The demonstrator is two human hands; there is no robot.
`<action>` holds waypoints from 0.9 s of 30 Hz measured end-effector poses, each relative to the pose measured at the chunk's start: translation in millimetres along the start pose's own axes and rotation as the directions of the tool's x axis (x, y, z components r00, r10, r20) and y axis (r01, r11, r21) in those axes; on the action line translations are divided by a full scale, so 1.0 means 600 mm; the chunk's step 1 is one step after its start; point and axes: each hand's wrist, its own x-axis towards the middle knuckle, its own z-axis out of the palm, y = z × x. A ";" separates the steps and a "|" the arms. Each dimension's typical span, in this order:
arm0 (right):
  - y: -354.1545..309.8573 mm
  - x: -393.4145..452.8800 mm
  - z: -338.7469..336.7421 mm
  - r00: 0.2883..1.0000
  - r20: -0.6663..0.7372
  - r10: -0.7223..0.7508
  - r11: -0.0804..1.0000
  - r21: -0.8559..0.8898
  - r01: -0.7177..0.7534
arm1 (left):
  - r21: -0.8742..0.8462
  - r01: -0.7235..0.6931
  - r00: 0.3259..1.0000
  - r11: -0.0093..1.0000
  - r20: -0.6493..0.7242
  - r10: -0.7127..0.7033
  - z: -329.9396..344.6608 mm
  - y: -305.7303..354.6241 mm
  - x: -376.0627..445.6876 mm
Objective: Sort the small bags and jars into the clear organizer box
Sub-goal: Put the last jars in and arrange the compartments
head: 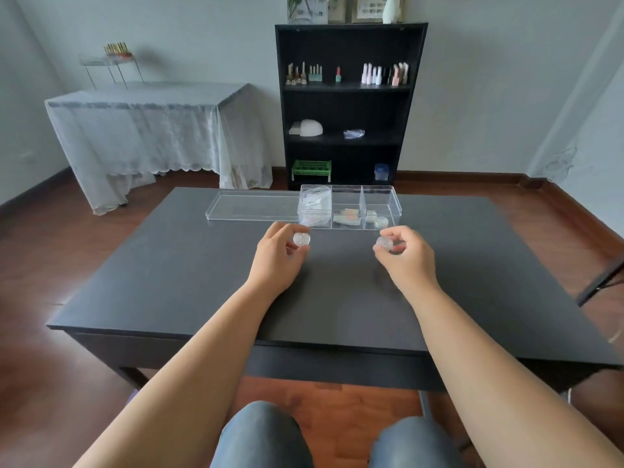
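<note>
Where fingers cover them, two jars [301,238] [385,243] half hidden.

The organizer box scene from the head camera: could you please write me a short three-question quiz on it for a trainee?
1. True or false: each hand holds a small jar.
2. Which compartment of the box holds the clear bags? A) left B) middle C) right
3. Fill in: the box's lid lies flat on the table, to the box's ____.

Key
1. True: the left hand has a grip on one jar, the right hand on another jar.
2. A
3. left
</note>
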 end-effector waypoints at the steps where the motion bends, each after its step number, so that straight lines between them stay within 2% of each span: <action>1: 0.007 0.006 -0.009 0.999 -0.033 0.032 0.999 0.018 -0.031 | 0.003 -0.015 1.000 1.000 -0.012 0.015 0.008 0.003 0.006; 6: 0.034 0.039 -0.040 0.976 -0.180 0.125 0.989 0.095 -0.109 | 0.006 -0.086 0.996 0.996 -0.039 0.086 0.044 0.015 0.034; 11: 0.048 0.071 -0.040 0.955 -0.290 0.063 0.995 0.089 -0.039 | 0.021 -0.210 0.971 0.978 -0.116 0.211 0.088 0.037 0.061; 13: 0.050 0.084 -0.038 0.944 -0.329 0.010 0.998 0.063 0.011 | 0.093 -0.297 0.937 0.950 -0.166 0.309 0.105 0.047 0.079; 15: 0.052 0.096 -0.033 0.940 -0.336 -0.050 0.998 0.031 0.064 | 0.192 -0.402 0.872 0.895 -0.219 0.438 0.121 0.055 0.102; 16: 0.053 0.102 -0.031 0.938 -0.339 -0.078 0.996 0.019 0.090 | 0.224 -0.412 0.854 0.883 -0.242 0.460 0.128 0.061 0.115; 19: 0.057 0.120 -0.024 0.925 -0.363 -0.113 0.992 0.002 0.123 | 0.250 -0.321 0.882 0.914 -0.273 0.385 0.144 0.090 0.159; 21: 0.065 0.132 -0.021 0.913 -0.397 -0.094 0.993 0.024 0.113 | 0.249 -0.262 0.914 0.932 -0.246 0.323 0.154 0.108 0.192; 27: 0.081 0.169 -0.019 0.878 -0.475 0.060 0.982 0.185 0.033 | 0.276 -0.177 0.984 0.945 0.013 0.180 0.177 0.127 0.256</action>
